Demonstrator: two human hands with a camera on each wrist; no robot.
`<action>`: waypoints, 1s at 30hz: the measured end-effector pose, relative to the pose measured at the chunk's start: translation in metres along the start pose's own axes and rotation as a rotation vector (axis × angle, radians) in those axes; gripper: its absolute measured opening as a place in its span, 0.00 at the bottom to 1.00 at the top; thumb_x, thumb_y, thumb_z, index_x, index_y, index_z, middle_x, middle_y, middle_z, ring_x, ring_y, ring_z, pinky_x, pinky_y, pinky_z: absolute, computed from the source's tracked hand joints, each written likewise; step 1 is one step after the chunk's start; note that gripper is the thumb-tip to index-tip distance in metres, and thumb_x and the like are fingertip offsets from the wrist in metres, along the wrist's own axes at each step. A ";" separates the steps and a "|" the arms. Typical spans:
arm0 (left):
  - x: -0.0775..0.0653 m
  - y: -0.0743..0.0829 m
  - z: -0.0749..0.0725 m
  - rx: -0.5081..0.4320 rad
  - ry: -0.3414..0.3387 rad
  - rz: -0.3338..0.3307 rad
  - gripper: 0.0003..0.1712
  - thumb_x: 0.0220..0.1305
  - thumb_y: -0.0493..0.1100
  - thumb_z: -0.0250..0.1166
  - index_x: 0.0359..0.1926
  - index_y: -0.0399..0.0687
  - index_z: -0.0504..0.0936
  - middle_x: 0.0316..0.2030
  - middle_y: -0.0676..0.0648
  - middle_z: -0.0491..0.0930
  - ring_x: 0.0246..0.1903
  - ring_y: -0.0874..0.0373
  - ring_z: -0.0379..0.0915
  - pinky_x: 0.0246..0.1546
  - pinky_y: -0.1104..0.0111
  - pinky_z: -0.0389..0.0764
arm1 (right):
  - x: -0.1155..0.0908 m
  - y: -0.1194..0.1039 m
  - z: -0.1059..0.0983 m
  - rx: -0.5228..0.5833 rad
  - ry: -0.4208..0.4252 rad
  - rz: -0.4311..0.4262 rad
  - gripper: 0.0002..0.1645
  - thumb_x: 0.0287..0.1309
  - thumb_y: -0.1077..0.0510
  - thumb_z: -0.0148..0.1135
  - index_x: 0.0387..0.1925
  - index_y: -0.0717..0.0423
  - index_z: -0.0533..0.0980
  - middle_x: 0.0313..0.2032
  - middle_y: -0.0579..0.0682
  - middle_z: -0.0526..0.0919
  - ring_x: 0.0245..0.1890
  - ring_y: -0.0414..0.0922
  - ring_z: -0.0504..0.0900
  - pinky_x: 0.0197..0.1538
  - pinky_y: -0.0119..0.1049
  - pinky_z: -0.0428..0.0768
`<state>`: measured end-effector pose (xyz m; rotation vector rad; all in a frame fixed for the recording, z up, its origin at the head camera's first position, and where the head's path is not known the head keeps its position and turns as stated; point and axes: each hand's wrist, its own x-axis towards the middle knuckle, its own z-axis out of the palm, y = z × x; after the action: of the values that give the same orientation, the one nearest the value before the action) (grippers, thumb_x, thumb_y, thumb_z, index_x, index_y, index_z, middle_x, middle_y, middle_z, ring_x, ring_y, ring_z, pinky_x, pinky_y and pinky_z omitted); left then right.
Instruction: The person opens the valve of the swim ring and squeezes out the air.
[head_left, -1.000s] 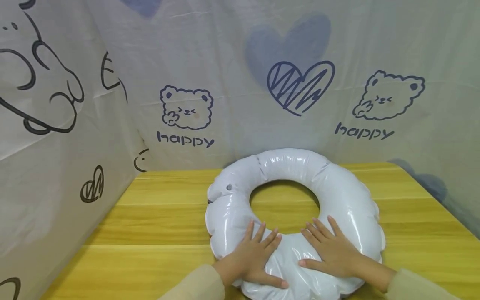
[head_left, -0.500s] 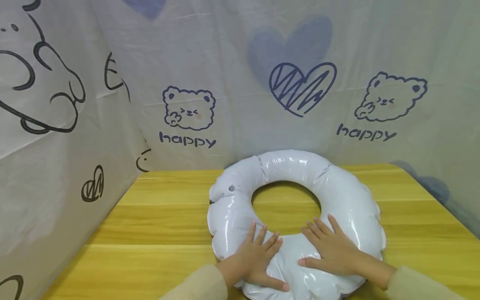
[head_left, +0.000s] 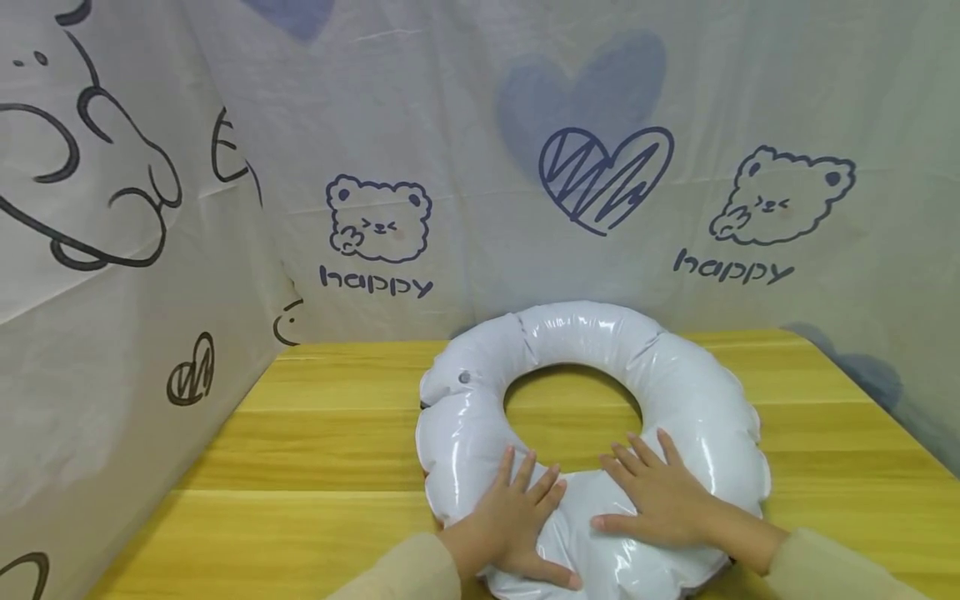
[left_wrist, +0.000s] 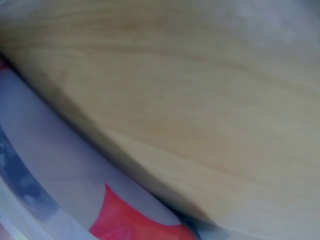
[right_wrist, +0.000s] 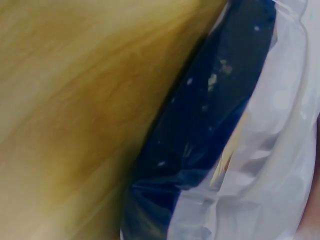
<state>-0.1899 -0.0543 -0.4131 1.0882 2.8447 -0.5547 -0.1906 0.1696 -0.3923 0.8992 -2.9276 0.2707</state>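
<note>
Cream on the left sleeve (head_left: pixel 411 571), pale and soft-looking, and cream again on the right sleeve (head_left: pixel 832 568), a matching pair! Plain cloth on both, rounded like tubes, each finishing in a simple, smooth hem. And the right one stopped a little shorter, showing a longer stretch of right wrist (head_left: pixel 750 537)! Out of those sleeves came a bare left hand (head_left: pixel 516 518) and a bare right hand (head_left: pixel 663 500), small and slim-fingered.

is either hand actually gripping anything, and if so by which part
Nothing is gripped: the left hand and the right hand rest flat, fingers spread, on the near part of the white inflatable ring.
</note>
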 end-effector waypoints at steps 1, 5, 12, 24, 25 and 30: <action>0.000 0.001 0.000 0.006 -0.004 -0.003 0.61 0.43 0.87 0.36 0.72 0.57 0.51 0.72 0.52 0.48 0.71 0.43 0.41 0.68 0.45 0.39 | 0.000 0.000 0.001 -0.009 0.013 -0.003 0.48 0.51 0.27 0.53 0.59 0.61 0.69 0.60 0.66 0.70 0.64 0.68 0.60 0.62 0.68 0.42; 0.000 0.002 0.000 0.026 -0.004 -0.011 0.61 0.42 0.88 0.36 0.72 0.59 0.51 0.72 0.53 0.48 0.72 0.44 0.41 0.68 0.45 0.39 | -0.001 -0.001 0.003 -0.055 0.083 -0.021 0.47 0.48 0.26 0.54 0.58 0.57 0.71 0.58 0.64 0.73 0.61 0.68 0.64 0.61 0.68 0.47; 0.001 0.003 0.000 0.046 -0.004 -0.020 0.61 0.42 0.88 0.34 0.72 0.59 0.51 0.72 0.53 0.48 0.72 0.45 0.41 0.69 0.46 0.38 | -0.003 -0.002 0.006 -0.076 0.133 -0.046 0.46 0.48 0.26 0.54 0.57 0.54 0.72 0.58 0.61 0.74 0.60 0.68 0.66 0.60 0.69 0.49; 0.000 0.002 0.000 0.028 -0.001 -0.024 0.61 0.42 0.88 0.34 0.72 0.58 0.51 0.72 0.52 0.48 0.72 0.45 0.39 0.69 0.47 0.38 | -0.002 -0.001 0.005 -0.129 0.086 -0.063 0.48 0.48 0.24 0.52 0.59 0.56 0.71 0.58 0.61 0.74 0.61 0.68 0.65 0.60 0.69 0.48; 0.000 0.002 0.000 0.028 -0.001 -0.024 0.61 0.42 0.88 0.34 0.72 0.58 0.51 0.72 0.52 0.48 0.72 0.45 0.39 0.69 0.47 0.38 | -0.002 -0.002 0.005 -0.135 0.082 -0.063 0.49 0.48 0.24 0.51 0.59 0.56 0.71 0.58 0.61 0.74 0.61 0.68 0.65 0.60 0.69 0.48; 0.002 0.003 0.003 0.029 -0.007 -0.027 0.61 0.42 0.88 0.34 0.72 0.58 0.50 0.73 0.52 0.47 0.72 0.45 0.38 0.69 0.46 0.37 | -0.002 -0.002 0.004 -0.156 0.070 -0.064 0.49 0.48 0.23 0.51 0.58 0.55 0.71 0.57 0.62 0.74 0.61 0.68 0.66 0.60 0.69 0.49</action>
<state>-0.1898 -0.0523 -0.4168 1.0509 2.8579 -0.6031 -0.1882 0.1681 -0.3965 0.9372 -2.8033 0.0677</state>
